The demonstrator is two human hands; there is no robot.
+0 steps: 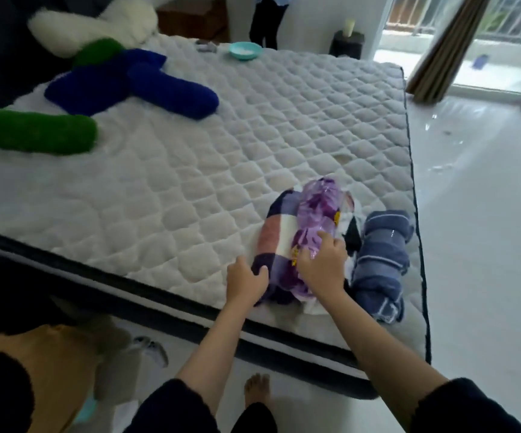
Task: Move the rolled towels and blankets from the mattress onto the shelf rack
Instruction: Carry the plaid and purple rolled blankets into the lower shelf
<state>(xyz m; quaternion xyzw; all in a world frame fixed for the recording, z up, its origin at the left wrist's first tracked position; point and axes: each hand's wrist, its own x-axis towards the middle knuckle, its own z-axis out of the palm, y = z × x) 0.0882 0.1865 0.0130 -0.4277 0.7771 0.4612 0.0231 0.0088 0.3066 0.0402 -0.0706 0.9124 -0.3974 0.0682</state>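
**Two hands on the pile, and it could come apart**

Left hand [246, 281] curls loosely against the checked roll [273, 242]; right hand [323, 264] presses, fingers bent, on the purple roll [318, 214] stacked above. Lift unevenly and the top one slides off. Blue striped towel [381, 264] waits beside; green roll [35, 131] and blue rolls [171, 89] lie farther up the mattress [206, 170].

We wear dark navy sleeves pushed up past our elbows. Our forearms are bare, and one foot [256, 389] is bare too.
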